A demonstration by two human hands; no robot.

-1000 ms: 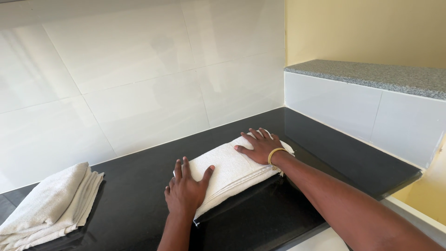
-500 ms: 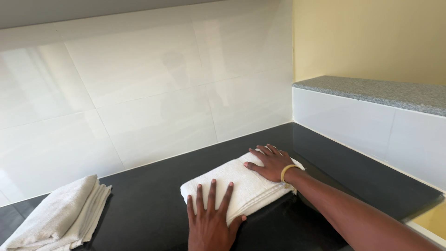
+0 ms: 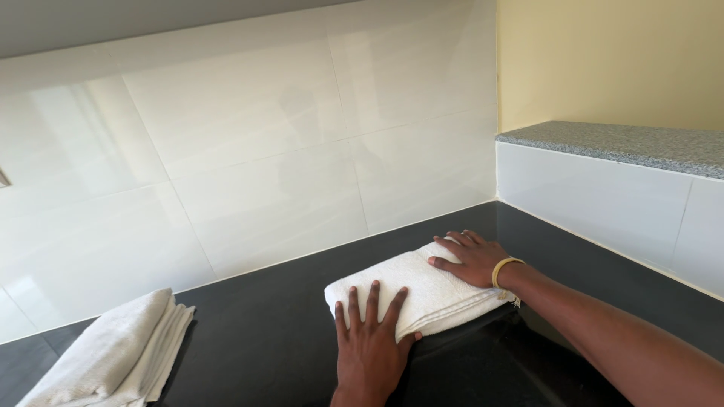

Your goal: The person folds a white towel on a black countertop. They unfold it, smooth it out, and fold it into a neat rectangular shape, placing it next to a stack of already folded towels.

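Your left hand lies flat, fingers spread, on the near end of the folded white terry towel. Your right hand, open, presses its far end. Towel sits on the glossy black stone counter; loosely folded white cloths lie well apart, left.

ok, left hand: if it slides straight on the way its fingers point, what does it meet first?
The left hand lies flat on the folded white towel, fingers pointing toward the back. Past the towel's far edge comes bare black counter, then probably the white tiled wall; depth is hard to judge.
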